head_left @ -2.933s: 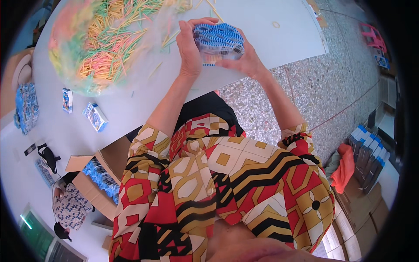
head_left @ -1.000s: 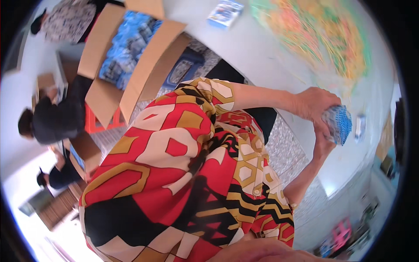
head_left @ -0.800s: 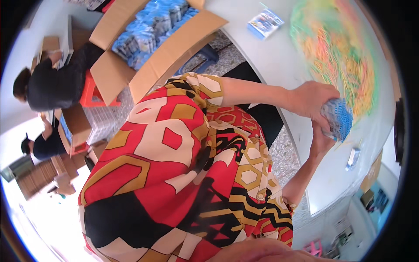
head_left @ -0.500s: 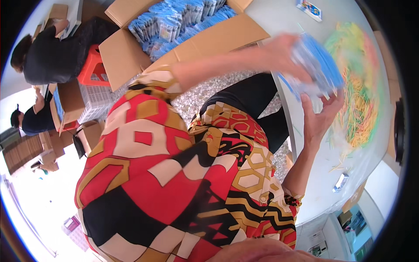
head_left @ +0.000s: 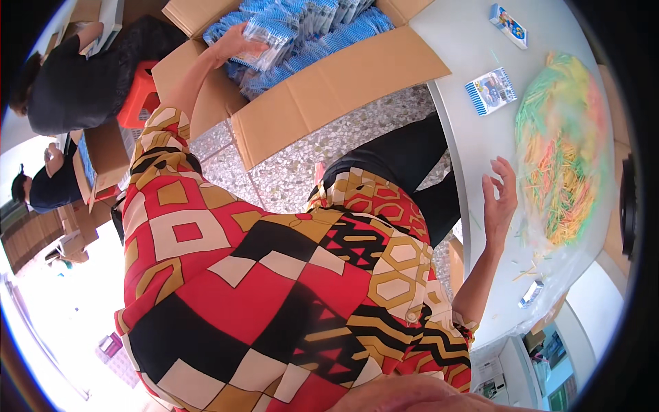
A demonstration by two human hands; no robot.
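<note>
My left hand (head_left: 233,47) reaches into the open cardboard box (head_left: 336,86), its fingers closed on a bunch of blue-and-white packets (head_left: 269,44). Rows of similar blue-edged packets (head_left: 343,51) fill the box around it. My right hand (head_left: 500,199) hovers at the near edge of the pale table (head_left: 504,275), fingers curved and apart, holding nothing. Beyond the right hand lies a single flat packet (head_left: 491,90) with striped ends. Beside that hand rests a clear plastic bag (head_left: 559,158) of thin yellow, green and orange sticks.
Another small printed pack (head_left: 509,26) lies at the table's far end, and a small white-and-blue box (head_left: 530,294) nearer me. Loose sticks (head_left: 525,271) are scattered by the bag. Two people sit at left, one on a red stool (head_left: 139,96), near more cartons (head_left: 110,161).
My left hand has carried the blue packets from the table to the box at left. The right hand has let go and opened. A single packet now shows on the table.
</note>
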